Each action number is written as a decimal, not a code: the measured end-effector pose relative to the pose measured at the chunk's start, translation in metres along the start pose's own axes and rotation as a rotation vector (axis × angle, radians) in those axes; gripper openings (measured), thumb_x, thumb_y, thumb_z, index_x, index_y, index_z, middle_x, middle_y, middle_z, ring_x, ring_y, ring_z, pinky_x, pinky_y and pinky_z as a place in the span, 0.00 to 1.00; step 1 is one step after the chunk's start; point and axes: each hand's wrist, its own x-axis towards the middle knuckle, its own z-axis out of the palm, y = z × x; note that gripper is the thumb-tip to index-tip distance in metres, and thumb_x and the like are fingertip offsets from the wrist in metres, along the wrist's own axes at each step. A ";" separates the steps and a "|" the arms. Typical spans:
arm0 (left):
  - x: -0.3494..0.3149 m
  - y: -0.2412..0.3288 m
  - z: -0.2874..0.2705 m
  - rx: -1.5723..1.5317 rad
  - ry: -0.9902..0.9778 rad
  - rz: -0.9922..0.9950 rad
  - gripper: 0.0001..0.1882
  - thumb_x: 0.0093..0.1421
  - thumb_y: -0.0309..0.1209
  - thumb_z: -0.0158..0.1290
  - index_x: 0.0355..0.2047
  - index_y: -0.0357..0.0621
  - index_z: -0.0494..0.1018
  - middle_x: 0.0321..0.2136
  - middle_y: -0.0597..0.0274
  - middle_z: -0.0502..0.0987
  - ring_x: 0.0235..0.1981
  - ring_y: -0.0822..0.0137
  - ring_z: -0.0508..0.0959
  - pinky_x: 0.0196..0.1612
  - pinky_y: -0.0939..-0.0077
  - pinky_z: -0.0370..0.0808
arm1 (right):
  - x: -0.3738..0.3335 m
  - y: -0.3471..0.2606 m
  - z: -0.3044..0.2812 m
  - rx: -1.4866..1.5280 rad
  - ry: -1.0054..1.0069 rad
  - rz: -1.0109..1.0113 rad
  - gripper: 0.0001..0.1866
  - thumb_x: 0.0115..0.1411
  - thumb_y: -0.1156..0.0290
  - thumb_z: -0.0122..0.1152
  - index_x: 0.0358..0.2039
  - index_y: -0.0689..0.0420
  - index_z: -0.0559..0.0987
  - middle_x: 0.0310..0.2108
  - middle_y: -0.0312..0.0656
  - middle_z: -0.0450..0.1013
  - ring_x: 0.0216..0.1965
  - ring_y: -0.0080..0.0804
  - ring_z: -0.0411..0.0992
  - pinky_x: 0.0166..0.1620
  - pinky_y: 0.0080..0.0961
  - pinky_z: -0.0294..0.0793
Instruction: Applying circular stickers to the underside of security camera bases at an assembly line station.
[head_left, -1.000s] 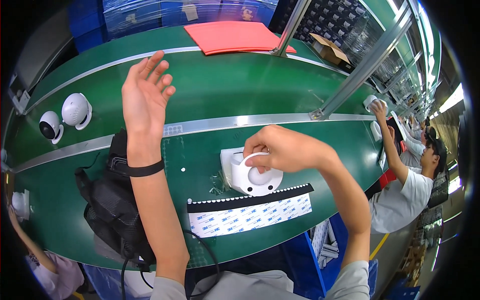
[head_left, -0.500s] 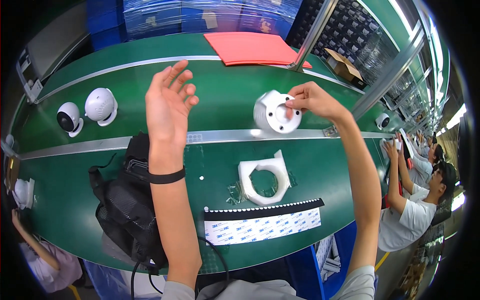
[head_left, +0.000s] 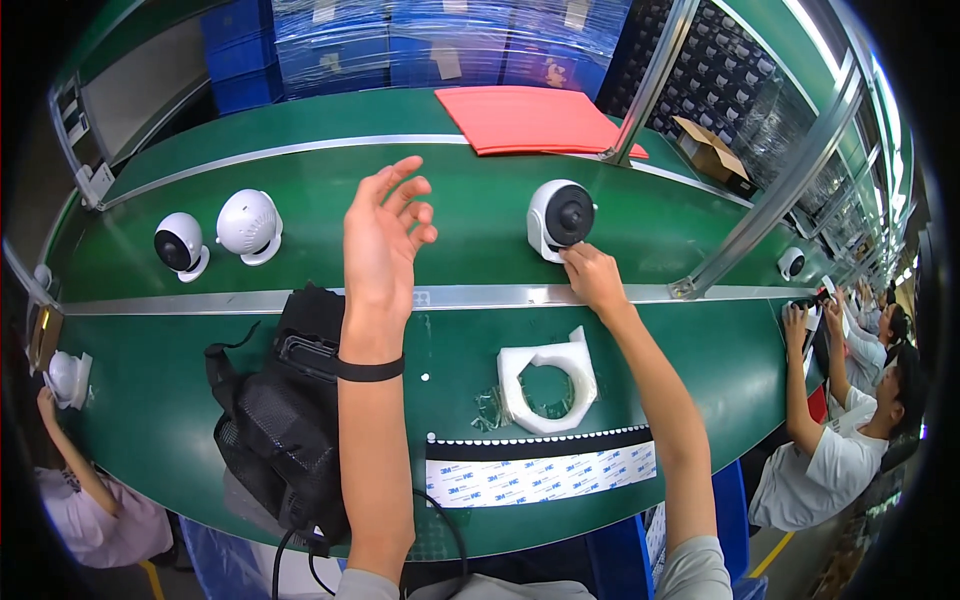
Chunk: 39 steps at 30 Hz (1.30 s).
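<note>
on the green counter [head_left: 480,215], which the metal rail [head_left: 480,297] crosses, the step in hand seems to be the standing of one white camera on its base, just beyond this rail. on the near side of the rail are the black bag [head_left: 285,405], toward its left part, then the white sheet [head_left: 540,482], and, closer to the rail than this sheet, the white foam ring [head_left: 510,385].

the white camera [head_left: 568,214] (its round black face is turned a little to the right) looks upright, beyond the rail and right of its middle. the right hand [head_left: 597,275] reaches across the rail and pinches the low front edge of the camera's base. the left hand [head_left: 388,225] is raised, seen beyond the rail and left of the camera, with fingers apart and loosely bent, holding nothing.

in my judgement, the next move calls for soft opening of the right fingertips, without tipping the base. whether the base takes its full weight, i cannot tell.
</note>
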 end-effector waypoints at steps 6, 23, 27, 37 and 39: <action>-0.002 -0.014 0.015 0.044 -0.065 -0.030 0.22 0.72 0.43 0.50 0.56 0.39 0.74 0.37 0.67 0.74 0.31 0.74 0.71 0.35 0.76 0.70 | -0.021 -0.008 -0.009 0.097 -0.165 0.279 0.17 0.64 0.59 0.70 0.41 0.61 0.88 0.42 0.52 0.84 0.39 0.53 0.82 0.45 0.42 0.82; -0.055 0.012 0.069 0.350 -0.480 -0.044 0.23 0.76 0.45 0.45 0.51 0.36 0.77 0.39 0.60 0.80 0.32 0.74 0.77 0.32 0.80 0.74 | 0.023 -0.050 -0.102 -0.027 -0.947 0.674 0.34 0.63 0.44 0.69 0.48 0.69 0.83 0.50 0.62 0.80 0.55 0.59 0.78 0.64 0.50 0.72; -0.064 0.007 0.078 0.505 -0.464 0.027 0.23 0.75 0.43 0.49 0.55 0.34 0.77 0.42 0.58 0.82 0.39 0.73 0.78 0.47 0.76 0.76 | 0.062 -0.120 -0.191 0.365 -0.586 0.529 0.32 0.64 0.50 0.70 0.57 0.66 0.82 0.48 0.61 0.82 0.51 0.50 0.82 0.55 0.40 0.78; -0.087 0.014 0.098 0.423 -0.669 -0.020 0.34 0.68 0.42 0.59 0.66 0.31 0.68 0.60 0.46 0.77 0.59 0.61 0.78 0.64 0.64 0.74 | 0.053 -0.168 -0.281 0.981 -0.072 0.041 0.19 0.58 0.77 0.72 0.51 0.65 0.85 0.44 0.51 0.85 0.46 0.41 0.85 0.49 0.33 0.82; -0.092 0.016 0.104 0.380 -0.736 -0.057 0.36 0.66 0.44 0.61 0.67 0.30 0.68 0.60 0.44 0.77 0.61 0.59 0.78 0.64 0.62 0.75 | 0.053 -0.167 -0.282 0.997 -0.028 0.017 0.19 0.57 0.79 0.73 0.50 0.64 0.86 0.44 0.51 0.85 0.45 0.40 0.85 0.48 0.31 0.82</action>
